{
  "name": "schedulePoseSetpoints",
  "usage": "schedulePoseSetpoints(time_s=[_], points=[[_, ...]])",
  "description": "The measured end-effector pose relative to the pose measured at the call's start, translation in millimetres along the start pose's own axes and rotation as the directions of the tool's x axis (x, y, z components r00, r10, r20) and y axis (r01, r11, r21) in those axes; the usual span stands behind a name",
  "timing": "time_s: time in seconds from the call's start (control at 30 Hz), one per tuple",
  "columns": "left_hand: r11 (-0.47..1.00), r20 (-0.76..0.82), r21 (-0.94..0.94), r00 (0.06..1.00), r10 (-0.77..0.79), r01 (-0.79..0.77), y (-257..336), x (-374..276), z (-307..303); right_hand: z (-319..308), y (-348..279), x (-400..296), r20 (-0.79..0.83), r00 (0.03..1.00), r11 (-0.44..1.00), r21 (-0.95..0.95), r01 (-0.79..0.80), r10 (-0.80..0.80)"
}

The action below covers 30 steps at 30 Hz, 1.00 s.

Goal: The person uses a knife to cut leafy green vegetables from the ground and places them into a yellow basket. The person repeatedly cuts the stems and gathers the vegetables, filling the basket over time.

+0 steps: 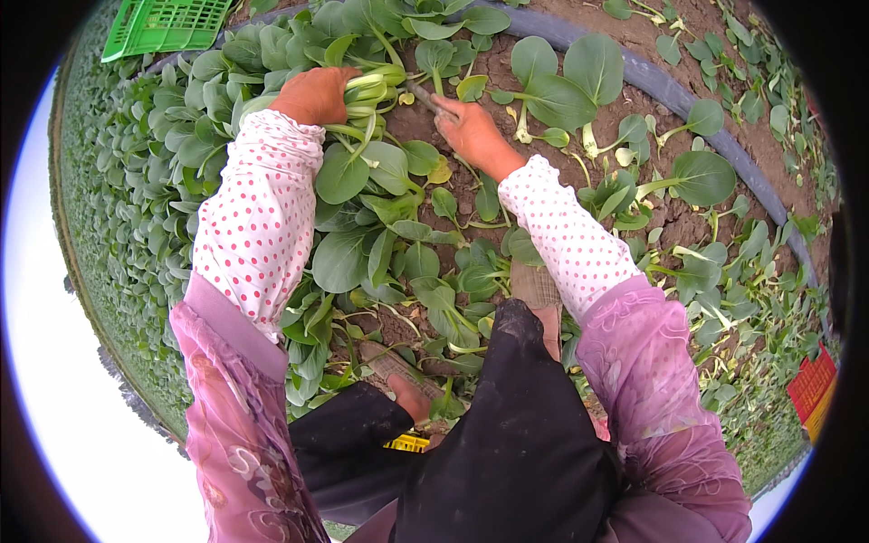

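Observation:
My left hand is closed around a bunch of green-stemmed bok choy, its pale stem bases facing right. From my right hand a slim grey blade-like tool sticks out, held between thumb and fingers. Its tip is close to the stem bases; whether it touches them I cannot tell. Below the bunch, more leafy bok choy grows near my left forearm. Loose cut leaves lie on the soil to the right of my right hand.
A dark grey hose curves across the brown soil. At the upper left sits a green plastic crate. Dense bok choy rows stretch left. A red crate is at the right rim, and a yellow crate shows behind my legs.

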<state>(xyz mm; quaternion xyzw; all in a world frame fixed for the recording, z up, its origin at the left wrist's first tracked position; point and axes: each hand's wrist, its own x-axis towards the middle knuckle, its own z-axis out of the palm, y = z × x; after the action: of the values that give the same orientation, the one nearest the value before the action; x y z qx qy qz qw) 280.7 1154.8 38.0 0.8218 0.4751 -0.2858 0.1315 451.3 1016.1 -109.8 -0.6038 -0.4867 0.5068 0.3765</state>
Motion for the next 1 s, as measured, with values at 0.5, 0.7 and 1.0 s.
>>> schedulePoseSetpoints(time_s=[0.5, 0.7, 1.0], points=[[0.991, 0.014, -0.133, 1.0, 0.012, -0.01, -13, 4, 1, 24, -4, 12, 0.026, 0.998, 0.986, 0.153, -0.067, 0.064], [0.99, -0.058, -0.142, 0.998, 0.005, -0.013, -16, -5, 3, 25, 1, -22, 0.021, 0.998, 0.998, -0.036, 0.052, -0.051], [0.803, -0.581, -0.386, 0.796, 0.17, -0.453, 15, -80, -47, 2, -29, -78, -0.351, 0.914, 0.963, 0.236, -0.127, 0.206]])
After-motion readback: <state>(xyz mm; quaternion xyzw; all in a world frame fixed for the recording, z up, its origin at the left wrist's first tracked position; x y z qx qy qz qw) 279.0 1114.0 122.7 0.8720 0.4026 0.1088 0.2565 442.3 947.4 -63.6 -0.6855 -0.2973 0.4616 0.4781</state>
